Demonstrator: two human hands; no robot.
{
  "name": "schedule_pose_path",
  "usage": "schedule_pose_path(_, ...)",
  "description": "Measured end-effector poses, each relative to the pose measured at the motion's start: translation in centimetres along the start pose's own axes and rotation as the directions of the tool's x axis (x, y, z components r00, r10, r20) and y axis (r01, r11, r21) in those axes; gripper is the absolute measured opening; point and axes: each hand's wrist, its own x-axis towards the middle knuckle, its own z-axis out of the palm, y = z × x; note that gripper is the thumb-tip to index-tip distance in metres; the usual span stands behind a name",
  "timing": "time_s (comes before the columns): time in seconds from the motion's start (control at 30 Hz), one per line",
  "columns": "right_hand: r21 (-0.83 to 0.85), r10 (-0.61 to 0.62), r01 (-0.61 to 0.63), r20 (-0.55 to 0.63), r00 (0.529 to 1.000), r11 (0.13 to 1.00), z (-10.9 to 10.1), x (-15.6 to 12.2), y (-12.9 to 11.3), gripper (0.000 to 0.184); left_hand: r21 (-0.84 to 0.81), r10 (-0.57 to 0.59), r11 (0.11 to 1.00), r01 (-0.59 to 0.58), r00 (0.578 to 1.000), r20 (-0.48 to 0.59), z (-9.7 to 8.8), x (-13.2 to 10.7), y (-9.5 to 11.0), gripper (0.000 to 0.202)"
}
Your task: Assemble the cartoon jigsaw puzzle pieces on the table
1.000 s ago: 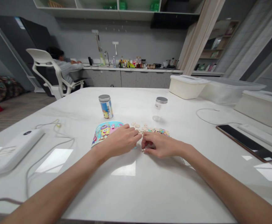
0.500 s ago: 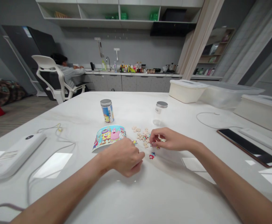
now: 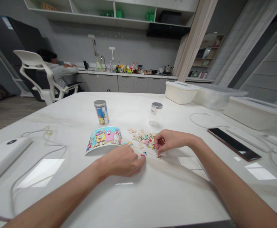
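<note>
— 2-handed reaching over loose jigsaw pieces [image 3: 142,139]! Left hand [image 3: 120,161]?
— Fingers pressed together, curling just beside a stray piece [image 3: 143,154]. Right hand [image 3: 170,141]?
— Pinching at the pile's edge, held piece impossible to tell!

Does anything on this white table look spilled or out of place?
Loose jigsaw pieces lie scattered on the white table between the left hand and the right hand, so they look spilled. A few strays sit apart from the main cluster. The clear jar behind them looks empty.
</note>
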Motion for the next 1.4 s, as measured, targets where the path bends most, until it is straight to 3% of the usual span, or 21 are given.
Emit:
schedule_pose_path(0.1, -0.056, -0.035, 0.027, -0.156, 0.987, 0.998, -0.8, -0.4, -0.1, 0.015, -0.017, 0.008, 1.0, -0.008, 1.0, -0.016, -0.1, -0.1, -0.1, 0.02)
schedule_pose_path(0.17, -0.079, -0.017, -0.008, -0.317, 0.948, 0.997, -1.2, -0.6, 0.0, 0.018, -0.036, 0.009, 0.999, -0.01, 1.0, -0.028, -0.1, -0.1, -0.1, 0.02)
schedule_pose_path(0.23, -0.064, 0.01, -0.039, -0.406, 0.914, 0.997, -1.4, -0.6, 0.3, 0.019, -0.029, -0.033, 0.999, 0.032, 0.999, -0.026, -0.2, 0.0, -0.2, 0.022)
schedule_pose_path(0.37, -0.05, 0.055, -0.075, -0.318, 0.946, 0.996, -1.3, -0.5, 0.7, 0.022, 0.042, -0.17, 0.985, 0.169, 0.985, 0.022, -0.3, 0.2, -0.5, 0.023)
schedule_pose_path(0.57, -0.211, 0.105, -0.134, -0.145, 0.984, 0.968, -1.1, -0.7, 1.1, 0.013, 0.054, -0.28, 0.959, 0.279, 0.96, 0.002, 0.3, 0.2, -0.8, 0.026)
schedule_pose_path(0.7, -0.259, 0.15, -0.191, -0.169, 0.974, 0.947, -1.1, -0.9, 1.3, 0.012, 0.014, -0.278, 0.961, 0.278, 0.96, 0.023, 0.5, 0.1, -1.0, 0.029)
schedule_pose_path(1.1, -0.203, 0.147, -0.158, -0.07, 0.987, 0.966, -0.9, -0.9, 1.3, 0.01, -0.081, -0.376, 0.922, 0.379, 0.925, 0.048, 0.4, 0.6, -1.4, 0.032)
schedule_pose_path(1.4, -0.262, 0.051, -0.071, -0.083, 0.995, 0.963, -0.9, -0.7, 1.1, 0.005, -0.058, -0.383, 0.92, 0.387, 0.921, 0.066, 0.0, 0.8, -1.3, 0.036)
